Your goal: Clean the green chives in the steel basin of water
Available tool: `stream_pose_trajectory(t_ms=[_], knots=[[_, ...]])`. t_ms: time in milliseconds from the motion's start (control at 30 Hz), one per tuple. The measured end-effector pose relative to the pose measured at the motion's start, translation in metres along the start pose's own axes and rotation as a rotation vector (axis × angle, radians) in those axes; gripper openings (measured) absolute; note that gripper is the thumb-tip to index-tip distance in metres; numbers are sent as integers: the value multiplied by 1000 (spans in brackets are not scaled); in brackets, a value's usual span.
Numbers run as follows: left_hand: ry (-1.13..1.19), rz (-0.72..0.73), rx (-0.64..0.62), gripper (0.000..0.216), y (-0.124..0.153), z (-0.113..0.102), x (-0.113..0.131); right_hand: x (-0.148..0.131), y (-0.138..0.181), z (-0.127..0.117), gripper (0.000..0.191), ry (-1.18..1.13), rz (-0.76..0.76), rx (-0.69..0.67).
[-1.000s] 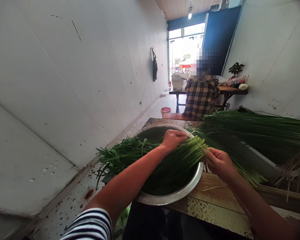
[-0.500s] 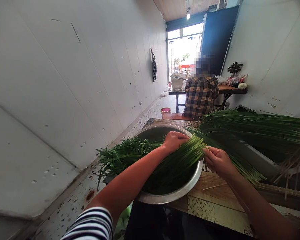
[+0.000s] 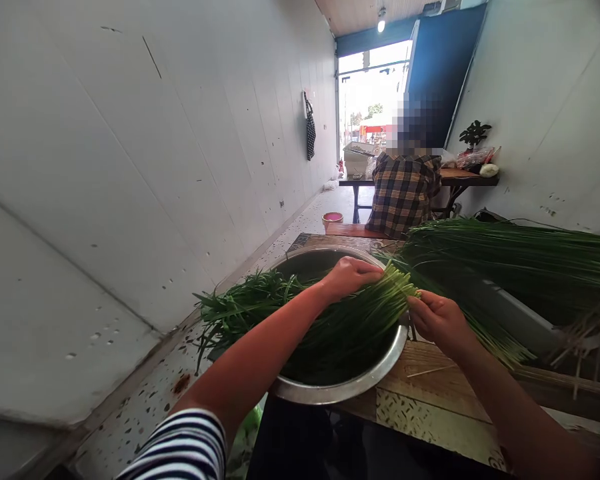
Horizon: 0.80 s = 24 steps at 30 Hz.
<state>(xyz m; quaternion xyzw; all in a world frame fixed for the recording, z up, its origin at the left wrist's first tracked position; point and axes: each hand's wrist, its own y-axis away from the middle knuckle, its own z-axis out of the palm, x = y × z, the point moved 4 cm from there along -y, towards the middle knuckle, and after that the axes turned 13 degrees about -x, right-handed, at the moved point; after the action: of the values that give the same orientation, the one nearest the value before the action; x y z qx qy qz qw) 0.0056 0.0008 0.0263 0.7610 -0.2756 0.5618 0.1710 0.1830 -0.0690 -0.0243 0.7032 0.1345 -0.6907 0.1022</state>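
Note:
A bundle of long green chives (image 3: 360, 317) lies across a large steel bowl (image 3: 380, 370), its leafy tips hanging over the left rim. My left hand (image 3: 350, 275) is closed over the top of the bundle near its cut ends. My right hand (image 3: 437, 319) sits at the bowl's right rim, its fingers pinched on the pale cut ends of the chives. Both forearms reach in from the bottom of the view; the left one wears a striped sleeve.
A big pile of chives (image 3: 510, 257) lies on the wooden table (image 3: 430, 393) to the right. A person in a plaid shirt (image 3: 403, 193) sits ahead with their back to me, by another table (image 3: 467, 179). A pink bucket (image 3: 332, 219) stands on the floor; white wall on the left.
Both hands stay on the chive bundle and have shifted only slightly; the view has tilted a little.

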Motion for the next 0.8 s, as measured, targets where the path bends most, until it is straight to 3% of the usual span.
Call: stream_pose_trajectory(t_ms=[167, 300, 433, 533, 800], knots=[[124, -43, -37, 31, 5, -2, 11, -4, 1, 4, 42, 56, -35, 38], [282, -113, -71, 39, 6, -3, 9, -10, 3, 6, 38, 93, -10, -71], [380, -107, 8, 40, 4, -10, 4, -15, 6, 3, 40, 148, 32, -129], [430, -102, 58, 43, 3, -15, 1, -20, 6, -1, 42, 271, -40, -78], [400, -92, -32, 45, 4, -14, 1, -24, 7, -1, 35, 488, -212, 60]])
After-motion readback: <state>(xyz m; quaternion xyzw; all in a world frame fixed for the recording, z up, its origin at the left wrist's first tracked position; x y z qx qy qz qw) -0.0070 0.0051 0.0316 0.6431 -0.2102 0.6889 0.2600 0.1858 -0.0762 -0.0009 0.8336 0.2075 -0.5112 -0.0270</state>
